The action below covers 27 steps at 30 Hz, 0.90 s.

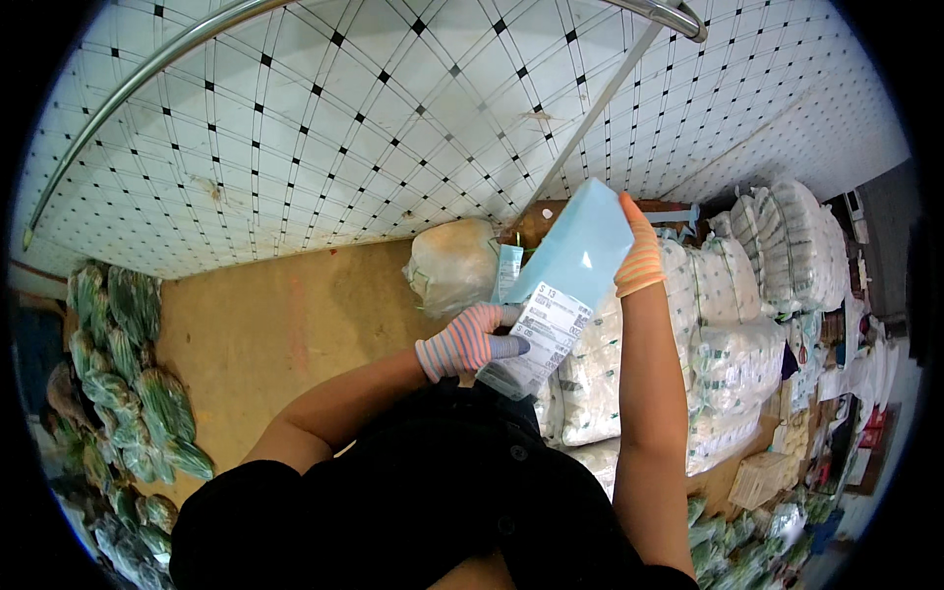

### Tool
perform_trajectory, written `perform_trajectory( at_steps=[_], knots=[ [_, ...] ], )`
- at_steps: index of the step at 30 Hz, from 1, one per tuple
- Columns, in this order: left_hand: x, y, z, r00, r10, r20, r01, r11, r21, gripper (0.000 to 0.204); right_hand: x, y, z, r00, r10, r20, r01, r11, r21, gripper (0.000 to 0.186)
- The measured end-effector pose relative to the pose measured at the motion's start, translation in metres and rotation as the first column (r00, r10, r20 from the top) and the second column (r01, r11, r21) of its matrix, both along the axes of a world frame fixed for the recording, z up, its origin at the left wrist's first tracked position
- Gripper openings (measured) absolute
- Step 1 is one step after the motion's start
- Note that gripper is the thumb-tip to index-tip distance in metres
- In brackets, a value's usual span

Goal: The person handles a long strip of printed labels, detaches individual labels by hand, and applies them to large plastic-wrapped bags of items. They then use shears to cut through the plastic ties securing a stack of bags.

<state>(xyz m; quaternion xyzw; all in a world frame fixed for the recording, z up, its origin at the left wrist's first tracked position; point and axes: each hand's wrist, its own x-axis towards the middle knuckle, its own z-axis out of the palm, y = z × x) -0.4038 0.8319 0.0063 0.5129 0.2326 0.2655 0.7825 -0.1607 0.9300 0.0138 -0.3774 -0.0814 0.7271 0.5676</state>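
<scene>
In front of my body I hold a strip of printed labels with a pale blue backing sheet, tilted up to the right. My left hand, in a striped glove with grey fingertips, is closed on the lower left edge of the labels. At the upper right edge of the blue sheet, my right hand in an orange striped glove grips it; most of those fingers are behind the sheet. Just beyond the left hand, a smaller blue piece with a printed label shows next to a filled translucent bag.
White wrapped bundles are stacked to the right, with larger ones behind. Green bagged bundles lie along the left. A white tiled wall with a curved metal rail rises ahead. A pale crate stands at lower right.
</scene>
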Motion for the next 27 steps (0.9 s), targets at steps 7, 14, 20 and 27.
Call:
perform_trajectory(
  at_steps=[7,14,20,27],
  knots=[
    [0.001,0.019,-0.013,0.976,0.192,-0.099,-0.184,0.979,0.086,0.028,-0.046,-0.060,0.015,-0.107,-0.419,0.902,-0.272,0.884,0.379,0.026],
    [0.031,0.036,-0.027,0.888,0.317,-0.332,-0.072,0.811,0.580,0.020,-0.059,-0.095,0.003,-0.010,-0.216,0.976,-0.545,0.819,0.176,0.017],
    [0.057,0.035,-0.053,0.842,0.201,-0.500,0.107,0.847,0.520,0.016,-0.022,-0.099,-0.046,0.272,-0.100,0.957,-0.475,0.851,0.224,0.012],
    [0.074,0.056,-0.117,0.774,0.146,-0.616,-0.009,0.975,0.221,0.017,0.088,-0.094,-0.138,0.927,-0.069,0.368,0.203,0.919,-0.339,0.023]
  ],
)
